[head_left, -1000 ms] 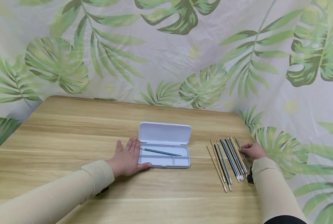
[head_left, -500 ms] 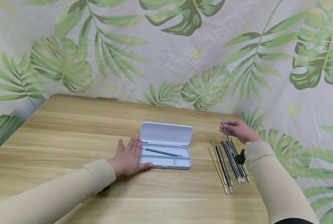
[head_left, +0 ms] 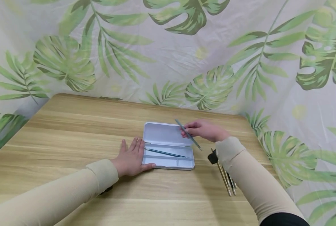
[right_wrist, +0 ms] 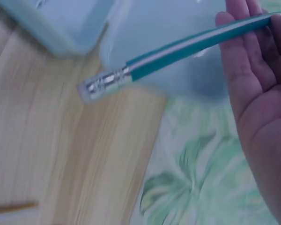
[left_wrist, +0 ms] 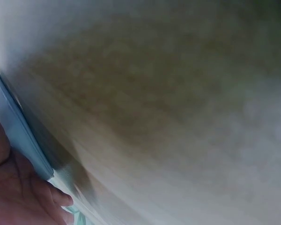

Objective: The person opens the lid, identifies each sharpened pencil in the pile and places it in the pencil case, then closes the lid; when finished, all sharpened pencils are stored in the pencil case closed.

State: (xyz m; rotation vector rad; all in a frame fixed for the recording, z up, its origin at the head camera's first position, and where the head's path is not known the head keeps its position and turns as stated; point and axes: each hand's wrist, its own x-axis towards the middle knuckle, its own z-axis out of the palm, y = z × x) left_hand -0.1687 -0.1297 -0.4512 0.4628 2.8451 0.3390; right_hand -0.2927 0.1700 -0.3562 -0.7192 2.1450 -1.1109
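Observation:
My right hand (head_left: 203, 130) pinches a teal pencil (right_wrist: 192, 46) with a white stripe and a white eraser in a silver band. In the head view it hangs tilted in front of the raised lid of a pale blue pencil case (head_left: 168, 133). Another dark teal pencil (head_left: 166, 153) lies slantwise in the long rear compartment; the two front compartments hold nothing. My left hand (head_left: 131, 160) lies flat on the table against the case's left side, fingers straight and thumb along the front corner. The left wrist view shows the palm (left_wrist: 18, 192) beside the case wall (left_wrist: 21, 126).
More pencils (head_left: 225, 182), gold and dark, lie on the wooden table (head_left: 100, 125) to the right, mostly hidden under my right forearm. A leaf-patterned cloth (head_left: 168, 56) hangs behind the table and along its right side.
My right hand picked the teal pencil up from the right end of the row, lifted it and carried it left to the case's lid. The left hand stayed in place.

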